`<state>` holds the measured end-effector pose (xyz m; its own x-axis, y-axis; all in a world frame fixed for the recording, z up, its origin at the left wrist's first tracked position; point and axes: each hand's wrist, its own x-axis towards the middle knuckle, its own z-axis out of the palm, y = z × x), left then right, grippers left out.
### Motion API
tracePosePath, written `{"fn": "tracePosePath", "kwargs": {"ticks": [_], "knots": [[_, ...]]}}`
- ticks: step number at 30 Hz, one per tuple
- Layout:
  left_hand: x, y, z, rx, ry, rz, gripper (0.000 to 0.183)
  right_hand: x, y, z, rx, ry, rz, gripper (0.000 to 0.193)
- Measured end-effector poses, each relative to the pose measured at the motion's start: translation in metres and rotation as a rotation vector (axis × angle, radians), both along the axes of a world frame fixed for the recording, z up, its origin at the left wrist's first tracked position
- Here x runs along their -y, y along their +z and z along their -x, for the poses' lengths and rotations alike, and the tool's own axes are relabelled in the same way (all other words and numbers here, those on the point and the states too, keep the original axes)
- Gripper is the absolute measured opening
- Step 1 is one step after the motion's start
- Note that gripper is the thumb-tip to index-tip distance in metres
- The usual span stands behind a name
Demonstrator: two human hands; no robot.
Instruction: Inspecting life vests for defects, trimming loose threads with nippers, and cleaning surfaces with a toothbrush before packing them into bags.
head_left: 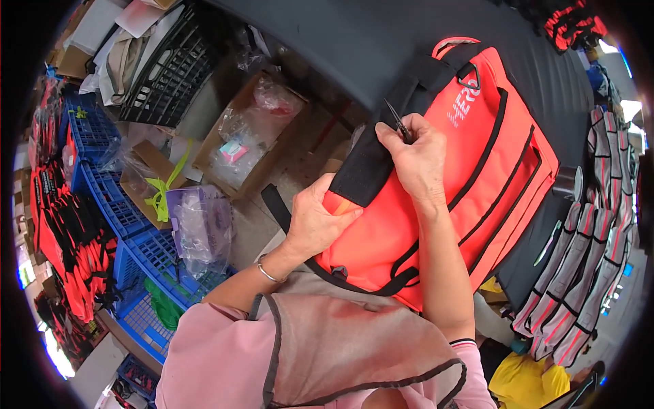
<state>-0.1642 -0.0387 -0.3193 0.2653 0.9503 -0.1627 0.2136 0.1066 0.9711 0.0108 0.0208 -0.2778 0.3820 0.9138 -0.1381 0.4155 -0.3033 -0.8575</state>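
Observation:
A bright coral-red bag (381, 238) with black trim, zips and pale printed lettering lies across the dark table in front of me. Its near end rests against my apron (340, 327). My left hand (315, 217) pinches the bag's left edge, beside a wide black strap (362, 163); the fingertips are hidden underneath. In my right hand (419, 157) are small black thread snips (405, 131), gripped between thumb and fingers, with the slim points up and left, just over the strap. A loose black webbing end (276, 208) sticks out left of my left hand.
At the left stand blue plastic crates (112, 198) and an open cardboard box (242, 129) with clear plastic bags. Stacked red-and-black pieces (68, 238) lie farther left. Grey striped pieces (572, 279) are piled at the right, near a person in yellow (528, 382).

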Motion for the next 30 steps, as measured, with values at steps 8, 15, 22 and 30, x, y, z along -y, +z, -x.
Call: {"fn": "tracePosePath", "kwargs": {"ticks": [8, 15, 22, 30], "knots": [[-0.016, -0.019, 0.001, 0.363, -0.001, 0.207, 0.036, -0.002, 0.003, -0.009, -0.143, 0.013, -0.026, 0.027], [-0.043, -0.026, 0.028, 0.122, 0.073, 0.15, 0.037, 0.029, 0.044, -0.054, 0.048, 0.072, -0.267, 0.008], [-0.129, 0.093, -0.104, 0.005, -0.19, -0.814, 0.02, 0.066, 0.067, -0.244, 0.403, -0.532, -0.306, 0.014], [-0.125, 0.064, -0.275, -0.717, -0.695, -1.16, 0.083, 0.049, 0.002, -0.3, 0.578, -0.592, -0.155, 0.05]]}}
